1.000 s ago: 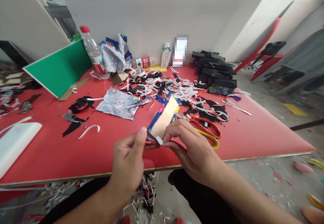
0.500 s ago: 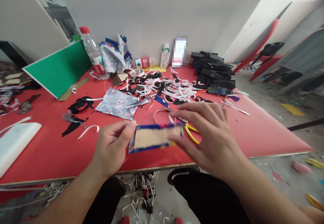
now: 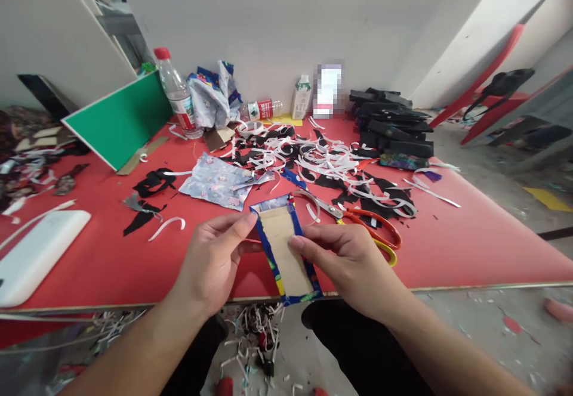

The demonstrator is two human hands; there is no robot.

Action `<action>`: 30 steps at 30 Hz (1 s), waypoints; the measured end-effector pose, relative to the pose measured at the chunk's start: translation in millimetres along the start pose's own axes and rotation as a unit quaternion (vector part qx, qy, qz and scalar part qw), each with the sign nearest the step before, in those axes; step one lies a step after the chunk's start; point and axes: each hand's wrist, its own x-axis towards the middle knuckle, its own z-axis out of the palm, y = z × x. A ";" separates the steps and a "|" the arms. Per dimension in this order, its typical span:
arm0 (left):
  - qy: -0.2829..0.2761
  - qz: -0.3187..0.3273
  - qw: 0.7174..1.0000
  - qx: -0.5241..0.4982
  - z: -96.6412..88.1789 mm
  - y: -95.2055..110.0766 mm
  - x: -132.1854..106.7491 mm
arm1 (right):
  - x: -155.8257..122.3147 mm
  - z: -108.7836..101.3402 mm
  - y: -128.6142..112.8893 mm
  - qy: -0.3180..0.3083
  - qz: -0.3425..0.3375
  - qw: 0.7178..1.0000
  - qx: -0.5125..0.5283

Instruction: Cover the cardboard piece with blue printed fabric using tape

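Note:
Between my two hands is a cardboard piece with blue patterned fabric edges, its long side tilted toward me over the table's front edge. My left hand pinches its left edge near the upper corner. On the opposite long edge, my right hand grips with thumb on the bare cardboard. Just beyond my right hand lie scissors with orange handles and a yellow-handled tool, partly hidden by that hand. A pale blue printed fabric piece lies beyond my left hand.
White strips and black scraps are heaped mid-table. Black folded pieces are stacked at back right. Bottles, a carton-like bottle and a lit screen stand along the wall. A green board and white power bank are left.
The fabric-edged cardboard has turned from lengthwise across to pointing toward me. My right hand has closed on its right edge, uncovering the scissors. The view has shifted slightly.

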 end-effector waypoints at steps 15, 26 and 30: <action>0.028 -0.088 0.994 0.053 -0.1 -0.3 -2.3 | 7.1 -12.5 8.6 0.050 0.057 0.995 0.062; -0.050 0.060 0.976 0.201 -6.1 -8.7 -6.6 | 7.4 -0.1 4.6 0.160 0.010 0.987 0.002; -0.114 0.270 0.896 0.334 -13.2 -9.1 -14.5 | 4.5 -1.2 -1.9 0.177 0.006 0.984 0.014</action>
